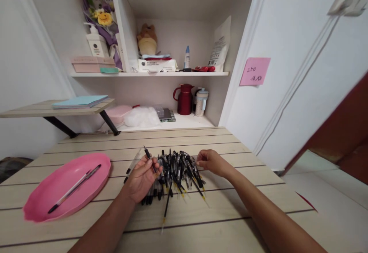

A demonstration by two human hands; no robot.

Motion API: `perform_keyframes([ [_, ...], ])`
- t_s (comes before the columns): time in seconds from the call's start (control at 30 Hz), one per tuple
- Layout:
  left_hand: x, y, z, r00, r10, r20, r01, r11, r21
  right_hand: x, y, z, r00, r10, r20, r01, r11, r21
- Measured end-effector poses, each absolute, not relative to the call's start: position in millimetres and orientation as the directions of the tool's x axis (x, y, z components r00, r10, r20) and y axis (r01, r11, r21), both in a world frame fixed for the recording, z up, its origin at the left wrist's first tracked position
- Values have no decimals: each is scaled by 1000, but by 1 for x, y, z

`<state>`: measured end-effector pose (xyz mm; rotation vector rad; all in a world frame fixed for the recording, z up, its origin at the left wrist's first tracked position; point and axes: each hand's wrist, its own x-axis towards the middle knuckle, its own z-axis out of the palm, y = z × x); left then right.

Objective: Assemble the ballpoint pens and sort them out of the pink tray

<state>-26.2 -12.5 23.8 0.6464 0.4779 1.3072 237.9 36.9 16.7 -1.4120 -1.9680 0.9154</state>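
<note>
A pile of several black pens and loose refills (176,172) lies on the light wooden table (201,214). My left hand (142,178) sits at the pile's left edge, palm up, fingers closed on one black pen (149,157) that points up and away. Beside it lies a clear pen barrel (132,165). My right hand (211,162) rests at the pile's right edge, fingertips pinching at a pen there. A pink oval tray (43,203) on the left holds one assembled pen (75,188).
Behind the table stands a white shelf unit with a red jug (184,99), a mug (201,101), a pink box (119,113) and a plastic bag (141,117). A small side shelf (37,110) with a blue folder juts out left. A pink note (255,71) hangs on the right wall.
</note>
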Motion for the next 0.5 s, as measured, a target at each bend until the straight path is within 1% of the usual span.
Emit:
perform_keyframes([
  [0.13,-27,-12,22,233,972,26,-705,150,693,246,31,24,-423,896,-139,716,236,-657],
  [0.17,-27,-12,22,239,971,25,-699,155,698,246,29,26,-444,881,-162,736,255,-627],
  [0.23,-26,-12,21,253,967,29,-691,159,705,245,25,30,-457,873,-170,771,294,-564],
  [0.33,-25,-13,21,275,960,45,-683,163,712,242,22,34,-433,885,-170,808,298,-508],
  [0.5,-24,-14,19,285,958,43,-685,172,708,243,23,32,-425,887,-182,809,282,-515],
])
